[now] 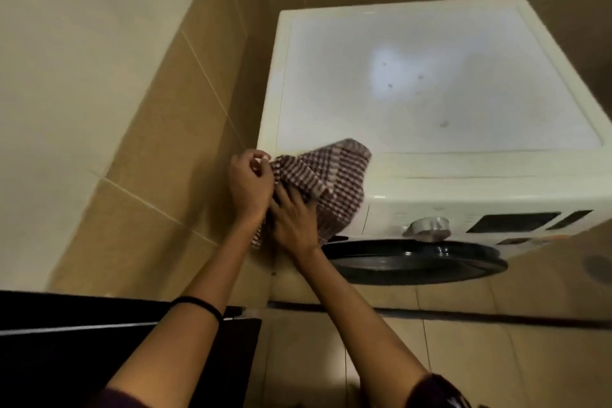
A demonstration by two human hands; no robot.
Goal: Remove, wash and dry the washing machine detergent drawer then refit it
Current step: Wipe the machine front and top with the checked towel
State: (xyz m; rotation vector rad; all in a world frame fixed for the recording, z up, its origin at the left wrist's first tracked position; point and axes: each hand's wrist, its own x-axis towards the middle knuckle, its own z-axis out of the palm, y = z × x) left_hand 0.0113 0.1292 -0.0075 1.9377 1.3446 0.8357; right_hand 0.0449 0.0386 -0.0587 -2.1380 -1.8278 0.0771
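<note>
A white front-loading washing machine stands against tiled walls, seen from above. A brown-and-white checked cloth lies over its front left corner, where it covers the upper left of the front panel. My left hand pinches the cloth's left edge at the machine's corner. My right hand presses flat against the cloth on the front panel, just below. The detergent drawer is hidden under the cloth and my hands. A silver dial and a dark display show on the panel, to the right of the cloth.
The dark round door bulges out below the panel. Beige tiled wall closes in on the left, close to the machine's side. A dark cabinet edge sits at the lower left. Tiled floor lies below.
</note>
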